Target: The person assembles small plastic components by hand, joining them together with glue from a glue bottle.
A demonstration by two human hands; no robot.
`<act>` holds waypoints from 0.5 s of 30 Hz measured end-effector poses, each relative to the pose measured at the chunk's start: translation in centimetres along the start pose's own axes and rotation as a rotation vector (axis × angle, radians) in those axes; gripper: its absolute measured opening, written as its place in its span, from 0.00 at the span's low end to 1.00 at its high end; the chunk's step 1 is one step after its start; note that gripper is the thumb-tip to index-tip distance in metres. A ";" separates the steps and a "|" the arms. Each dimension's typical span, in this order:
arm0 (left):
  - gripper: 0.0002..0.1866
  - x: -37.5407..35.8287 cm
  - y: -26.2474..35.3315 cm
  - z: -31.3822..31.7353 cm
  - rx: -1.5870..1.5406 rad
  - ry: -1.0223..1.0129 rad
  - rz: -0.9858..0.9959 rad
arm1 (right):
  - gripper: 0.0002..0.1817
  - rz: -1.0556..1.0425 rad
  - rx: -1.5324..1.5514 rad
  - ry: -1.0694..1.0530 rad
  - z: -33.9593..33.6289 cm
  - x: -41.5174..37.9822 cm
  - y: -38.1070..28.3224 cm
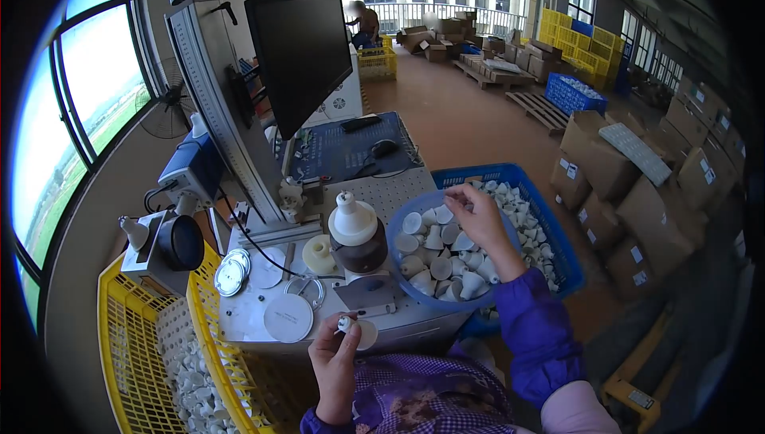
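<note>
My left hand [335,366] is closed, thumb and fingers pinching a small white bulb housing [345,323] at the table's front edge. Most of that part is hidden by the fingers. My right hand [480,219] is over the far right rim of a translucent blue bowl [394,255]. Its fingers are curled together at the tips, and whatever they hold cannot be made out. Many white cone-shaped bulb housings [443,267] fill the bowl. Left of the bowl, a white housing [351,215] sits upright on a dark round fixture [360,257].
A blue crate [570,271] of white parts stands beneath and right of the bowl. Yellow crates [119,346] are at lower left. A monitor [299,51] and a metal column [215,107] rise behind the fixture. Cartons [653,211] pile up at right; a person [365,23] sits far back.
</note>
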State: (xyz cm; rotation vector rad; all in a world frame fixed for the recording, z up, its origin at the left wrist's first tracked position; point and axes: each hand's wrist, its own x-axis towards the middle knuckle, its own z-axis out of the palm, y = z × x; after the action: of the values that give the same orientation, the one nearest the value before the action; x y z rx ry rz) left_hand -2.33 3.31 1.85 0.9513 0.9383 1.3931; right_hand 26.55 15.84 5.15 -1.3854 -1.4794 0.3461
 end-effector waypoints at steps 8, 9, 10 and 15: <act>0.07 -1.4 -2.4 0.5 -0.032 -0.056 -0.126 | 0.16 0.123 -0.414 -0.152 -3.5 -4.2 7.2; 0.07 -1.6 -2.3 0.6 -0.032 -0.068 -0.124 | 0.17 0.128 -0.444 -0.207 -3.3 -4.1 6.9; 0.07 -1.7 -2.3 0.6 -0.029 -0.070 -0.126 | 0.18 0.135 -0.473 -0.262 -3.0 -4.1 6.7; 0.08 -2.1 -2.2 0.6 -0.044 -0.071 -0.128 | 0.17 0.199 -0.538 -0.371 -2.1 -3.4 7.7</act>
State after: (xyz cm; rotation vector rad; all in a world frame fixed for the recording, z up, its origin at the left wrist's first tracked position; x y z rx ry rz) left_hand -0.96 1.25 -0.06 0.8864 0.8959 1.2593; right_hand 31.90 14.29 -1.45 -1.9868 -1.8258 0.3578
